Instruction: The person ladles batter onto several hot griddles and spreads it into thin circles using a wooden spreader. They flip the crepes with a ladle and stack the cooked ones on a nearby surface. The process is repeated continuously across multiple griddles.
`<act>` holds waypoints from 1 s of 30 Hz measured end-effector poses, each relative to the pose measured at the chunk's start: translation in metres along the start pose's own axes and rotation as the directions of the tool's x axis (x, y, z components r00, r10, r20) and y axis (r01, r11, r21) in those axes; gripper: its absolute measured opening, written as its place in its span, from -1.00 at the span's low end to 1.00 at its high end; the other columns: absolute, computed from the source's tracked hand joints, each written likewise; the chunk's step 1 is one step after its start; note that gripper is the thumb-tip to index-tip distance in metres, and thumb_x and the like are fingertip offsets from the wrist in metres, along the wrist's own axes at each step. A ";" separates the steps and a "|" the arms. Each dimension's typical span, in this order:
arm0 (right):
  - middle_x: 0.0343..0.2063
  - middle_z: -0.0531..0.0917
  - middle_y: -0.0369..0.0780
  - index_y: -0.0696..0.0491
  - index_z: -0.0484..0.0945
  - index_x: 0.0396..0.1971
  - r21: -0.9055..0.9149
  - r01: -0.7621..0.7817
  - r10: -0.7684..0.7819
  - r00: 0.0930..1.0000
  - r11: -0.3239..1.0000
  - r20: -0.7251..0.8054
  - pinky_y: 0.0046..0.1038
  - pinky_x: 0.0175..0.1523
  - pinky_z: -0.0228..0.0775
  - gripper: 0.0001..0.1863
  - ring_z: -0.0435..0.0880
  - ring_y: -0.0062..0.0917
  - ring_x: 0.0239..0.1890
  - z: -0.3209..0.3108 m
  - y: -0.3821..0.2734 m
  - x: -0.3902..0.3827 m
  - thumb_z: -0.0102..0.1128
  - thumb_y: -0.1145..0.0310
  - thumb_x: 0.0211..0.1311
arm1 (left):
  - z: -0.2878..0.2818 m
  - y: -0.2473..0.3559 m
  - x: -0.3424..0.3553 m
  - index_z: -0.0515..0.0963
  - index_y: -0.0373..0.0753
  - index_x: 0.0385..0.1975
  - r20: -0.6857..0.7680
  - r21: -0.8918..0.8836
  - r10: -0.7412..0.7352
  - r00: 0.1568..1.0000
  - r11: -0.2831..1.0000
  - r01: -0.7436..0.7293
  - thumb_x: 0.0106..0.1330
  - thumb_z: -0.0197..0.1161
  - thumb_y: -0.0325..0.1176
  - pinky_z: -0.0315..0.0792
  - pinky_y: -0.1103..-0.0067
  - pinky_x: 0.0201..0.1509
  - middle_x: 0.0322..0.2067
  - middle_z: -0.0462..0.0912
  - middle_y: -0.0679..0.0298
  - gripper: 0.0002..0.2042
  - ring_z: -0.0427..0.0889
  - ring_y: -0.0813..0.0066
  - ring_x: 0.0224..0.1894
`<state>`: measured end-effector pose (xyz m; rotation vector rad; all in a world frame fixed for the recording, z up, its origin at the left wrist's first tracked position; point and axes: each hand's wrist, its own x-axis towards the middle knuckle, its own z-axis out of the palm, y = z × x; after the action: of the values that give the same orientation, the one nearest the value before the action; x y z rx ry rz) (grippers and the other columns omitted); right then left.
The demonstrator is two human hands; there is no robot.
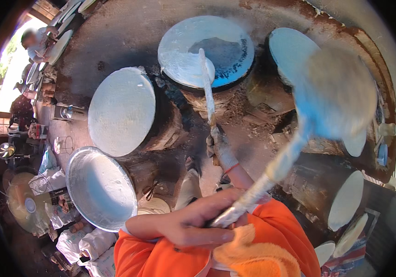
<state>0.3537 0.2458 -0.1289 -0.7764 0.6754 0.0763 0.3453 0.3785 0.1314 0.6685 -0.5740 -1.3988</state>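
Note:
My gloved right hand, with a red band at its wrist, grips the pale handle of a spreader. The spreader's round white head lies on a griddle at the far middle, where white batter covers part of the dark surface. My bare left hand is closed round the wrapped handle of a round-headed paddle. Its large head is up at the right, smeared by motion, and hides part of the griddles behind it. An orange cloth hangs just below my left hand.
A white-topped round griddle stands at left on a clay base, with another at far right. Near left sits a wide metal basin holding whitish liquid. Sacks and a fan are beyond it. A person works at far left.

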 end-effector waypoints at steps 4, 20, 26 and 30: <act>-0.32 0.52 -0.20 -0.01 0.39 -0.12 -0.514 0.486 -0.455 0.869 0.706 0.196 -0.45 -0.21 0.36 -0.69 0.49 -0.53 -0.27 -0.052 0.041 0.045 -0.17 0.12 0.30 | 0.019 0.034 0.001 -0.12 -0.37 0.18 -0.024 -0.397 0.049 0.999 0.916 -0.055 0.22 -0.01 -0.43 0.11 0.75 -0.72 -0.41 0.37 0.25 -0.43 0.28 0.73 -0.66; -0.52 0.51 -0.27 0.04 0.41 -0.17 -0.737 0.296 -0.226 0.954 0.607 0.197 -0.52 -0.36 0.34 -0.66 0.47 -0.53 -0.46 -0.008 0.040 -0.015 -0.13 0.10 0.26 | 0.047 0.033 0.053 0.27 -0.40 -0.09 -0.142 -0.314 0.502 0.853 0.794 -0.520 0.22 -0.09 -0.06 0.16 0.81 -0.56 -0.62 0.43 0.29 -0.52 0.32 0.77 -0.62; -0.56 0.50 -0.29 0.07 0.42 -0.16 -0.770 0.326 -0.415 0.905 0.549 0.087 -0.54 -0.38 0.34 -0.64 0.46 -0.53 -0.49 -0.109 -0.021 -0.001 -0.11 0.09 0.25 | 0.067 0.052 0.038 0.37 -0.41 -0.18 -0.097 -0.593 0.132 0.986 0.788 -0.164 0.20 -0.11 -0.04 0.19 0.81 -0.50 -0.63 0.47 0.30 -0.53 0.34 0.74 -0.62; -0.55 0.50 -0.29 0.09 0.43 -0.19 -0.866 0.221 -0.406 0.914 0.449 0.023 -0.57 -0.33 0.35 -0.62 0.47 -0.52 -0.47 -0.143 -0.051 0.010 -0.08 0.07 0.23 | 0.021 0.053 0.023 0.30 -0.41 -0.11 0.031 -0.432 0.170 0.985 0.891 -0.140 0.15 -0.05 -0.18 0.24 0.76 -0.55 -0.59 0.48 0.24 -0.58 0.37 0.65 -0.62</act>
<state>0.3012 0.1115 -0.1766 -1.9201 0.6407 -0.0160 0.3687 0.3568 0.1832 0.2142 -0.3441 -1.3411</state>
